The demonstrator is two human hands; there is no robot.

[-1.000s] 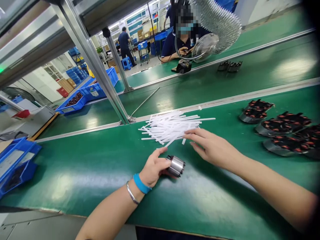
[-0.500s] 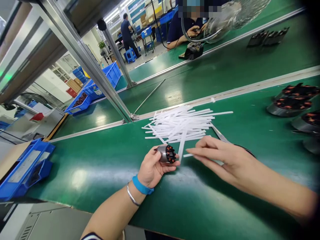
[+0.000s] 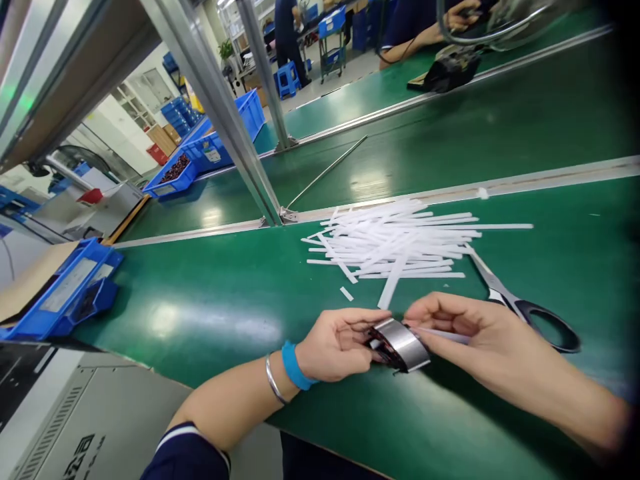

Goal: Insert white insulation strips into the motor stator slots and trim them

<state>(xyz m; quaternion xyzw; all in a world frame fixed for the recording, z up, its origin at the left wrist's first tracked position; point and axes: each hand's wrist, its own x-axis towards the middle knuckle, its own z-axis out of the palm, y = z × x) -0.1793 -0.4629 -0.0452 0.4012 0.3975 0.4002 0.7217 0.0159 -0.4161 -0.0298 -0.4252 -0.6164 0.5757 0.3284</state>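
Observation:
My left hand [image 3: 345, 343], with a blue band and a silver bangle at the wrist, is closed on a motor stator [image 3: 403, 343]. The stator has a shiny metal ring and dark windings, and lies tilted on its side above the green bench. My right hand [image 3: 465, 327] pinches a white strip [image 3: 443, 335] against the stator's right end; the strip's far tip is hidden there. Something white shows in the stator's left opening. Just beyond both hands lies a pile of white strips [image 3: 400, 243]. Scissors [image 3: 520, 300] with black handles rest beside my right hand.
A conveyor [image 3: 450, 147] runs behind the bench, with a thin metal rod [image 3: 327, 172] on it. A metal post [image 3: 225, 113] rises at the bench's back edge. Blue bins [image 3: 83, 293] stand at the left. Across the conveyor a co-worker's arm [image 3: 425, 40] shows.
The stator has turned so its ring faces me, and both hands have come together at it. The right hand has brought its strip to the stator. The view has shifted, showing the scissors more fully.

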